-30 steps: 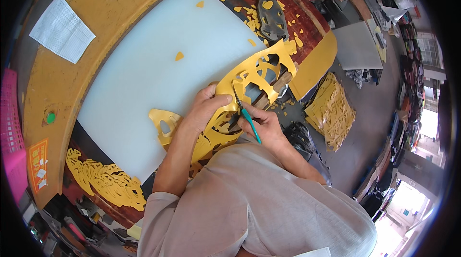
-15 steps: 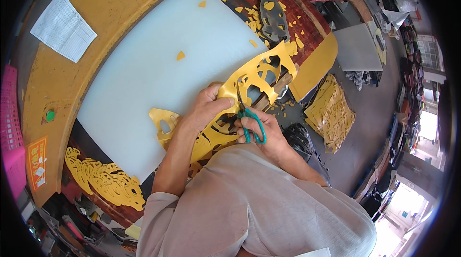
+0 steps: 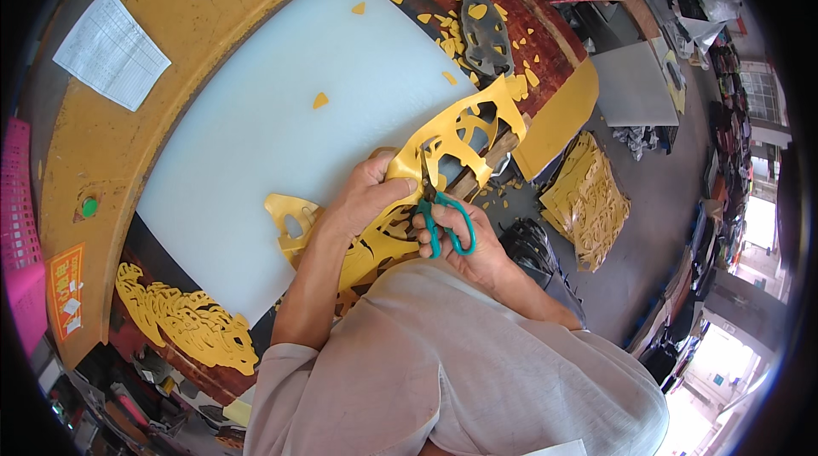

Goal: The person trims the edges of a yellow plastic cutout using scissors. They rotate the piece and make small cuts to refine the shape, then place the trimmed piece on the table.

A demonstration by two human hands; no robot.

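Trimming is the step in hand, by the look of it: a yellow cut-out sheet (image 3: 443, 158) is being snipped free of its waste with scissors, over the near edge of a white cutting board (image 3: 281, 124). Taking the board as the landmark and going from its left: a printed paper (image 3: 112, 47) lies well off its far left corner on the yellow bench, and a heap of finished yellow cut-outs (image 3: 183, 320) sits below its near left corner. At the board's near edge the left hand (image 3: 366, 200) is closed on the sheet, thumb on top and fingers beneath, pinching it taut. Just right of that, off the board's near right corner, the right hand (image 3: 464, 239) has its fingers through the green loops of the scissors (image 3: 434, 213), gripping them; whether the blades are parted I cannot tell, as they are thin and partly hidden by the sheet. The sheet's long axis runs from the person's chest up and to the right, its broad arched end pointing away past the board's right edge, its small pointed end lying back on the board. The scissors point up and away, roughly across that axis. The next cut likely calls for turning the sheet with the left hand so the blades follow the curved outline without nicking the thin bridges. Yellow scraps (image 3: 477, 38) dot the bench beyond the board's far right side.
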